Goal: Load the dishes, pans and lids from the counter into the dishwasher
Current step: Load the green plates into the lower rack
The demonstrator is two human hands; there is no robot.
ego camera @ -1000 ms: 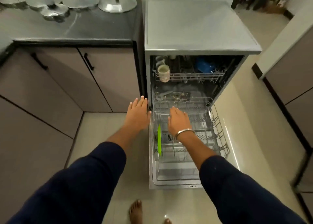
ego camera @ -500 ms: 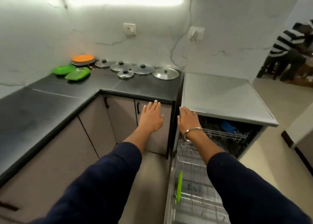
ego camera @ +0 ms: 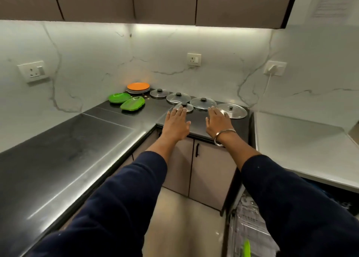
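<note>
Both hands reach flat-fingered over the black stone counter (ego camera: 77,140).
Left hand (ego camera: 175,123) and right hand (ego camera: 218,121) hold nothing; a green plate (ego camera: 247,248) stands in the dishwasher's wire rack (ego camera: 250,225).

I see a bright strip light (ego camera: 194,28) under the cabinets washing the wall white, glare streaking the dark counter (ego camera: 58,169); edges bend wide-angle, and the whole picture looks soft.
</note>
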